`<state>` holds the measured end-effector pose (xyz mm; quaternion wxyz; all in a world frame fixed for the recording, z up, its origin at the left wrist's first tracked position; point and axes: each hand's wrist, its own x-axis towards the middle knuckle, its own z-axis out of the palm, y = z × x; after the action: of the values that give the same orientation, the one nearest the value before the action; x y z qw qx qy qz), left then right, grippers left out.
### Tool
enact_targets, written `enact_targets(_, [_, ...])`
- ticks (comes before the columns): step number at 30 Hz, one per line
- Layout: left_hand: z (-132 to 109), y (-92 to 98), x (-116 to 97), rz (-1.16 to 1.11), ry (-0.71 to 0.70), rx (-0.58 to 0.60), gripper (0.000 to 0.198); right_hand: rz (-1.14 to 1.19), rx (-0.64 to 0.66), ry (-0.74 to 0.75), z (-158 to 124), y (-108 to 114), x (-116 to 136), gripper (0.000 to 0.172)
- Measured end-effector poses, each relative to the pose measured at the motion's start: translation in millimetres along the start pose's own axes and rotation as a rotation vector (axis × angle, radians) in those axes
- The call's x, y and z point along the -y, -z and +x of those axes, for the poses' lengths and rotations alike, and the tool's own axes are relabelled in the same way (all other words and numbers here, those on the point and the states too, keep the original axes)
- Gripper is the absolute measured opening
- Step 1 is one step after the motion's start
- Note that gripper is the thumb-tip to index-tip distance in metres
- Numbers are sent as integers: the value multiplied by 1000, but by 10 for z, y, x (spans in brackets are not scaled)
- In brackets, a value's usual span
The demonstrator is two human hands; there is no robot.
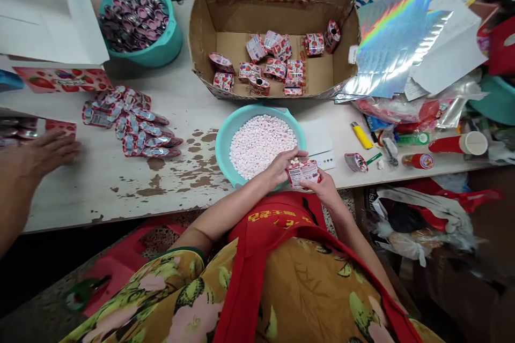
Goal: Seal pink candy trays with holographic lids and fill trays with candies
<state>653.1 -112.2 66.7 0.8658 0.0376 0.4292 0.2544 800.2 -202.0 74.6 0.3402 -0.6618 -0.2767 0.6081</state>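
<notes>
A small red and white strawberry-printed pack (304,173) is held over the near right rim of a turquoise bowl (221,144) full of pale pink candies (261,144). My right hand (324,187) grips the pack's lower right side. At the pack's upper left, my left hand (282,166) has its fingers curled, with a few candies by its fingertips at the pack's top. Beyond the bowl stands an open cardboard box (277,10) with several similar packs (276,68) inside. Behind my right hand lies a white scale (317,136), partly hidden by the bowl.
Several packs (148,128) are piled left of the bowl. A turquoise basin (173,45) holds dark pink lids. Another person's hand (56,150) reaches in at the far left. To the right are a yellow lighter (362,135), an upright-ended pack (356,162), tubes and shiny sheets (394,37).
</notes>
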Motion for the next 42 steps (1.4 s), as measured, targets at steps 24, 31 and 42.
enact_targets(24, [-235, 621, -230, 1166, -523, -352, 33, 86, 88, 139, 143, 75, 103, 65])
enact_targets(31, [-464, 693, 198, 2178, -527, -77, 33, -210, -202, 369, 1103, 664, 98, 55])
enact_targets(42, [-911, 1110, 254, 2292, -544, -68, 32, -652, -442, 393, 1218, 959, -381, 70])
